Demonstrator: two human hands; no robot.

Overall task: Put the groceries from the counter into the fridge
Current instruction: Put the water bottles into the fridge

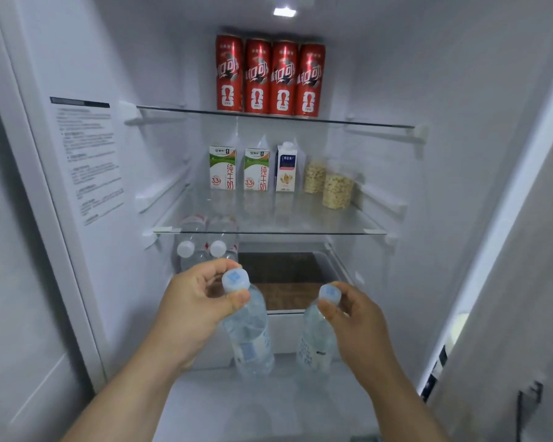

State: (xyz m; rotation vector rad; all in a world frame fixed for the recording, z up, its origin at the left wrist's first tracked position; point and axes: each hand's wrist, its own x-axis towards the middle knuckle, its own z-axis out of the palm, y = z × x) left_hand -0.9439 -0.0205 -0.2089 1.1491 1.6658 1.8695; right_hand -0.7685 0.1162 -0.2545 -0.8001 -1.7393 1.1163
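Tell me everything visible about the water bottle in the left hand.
Clear plastic water bottle, cap on: pale blue, with a darker blue square on top. A white and blue label wraps the lower body. The left hand pinches its neck just under the cap, thumb in front. It leans, cap up and toward the camera, base down below the lower glass shelf; whether the base rests on anything is unclear. It is left of a second water bottle, apart from it.

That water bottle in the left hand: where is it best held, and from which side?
Probably by the narrow neck under its cap, coming from above. The bottle hangs nearly upright with the cap topmost, so the neck is the slimmest part. The left hand pinches it there. The right hand holds another bottle.
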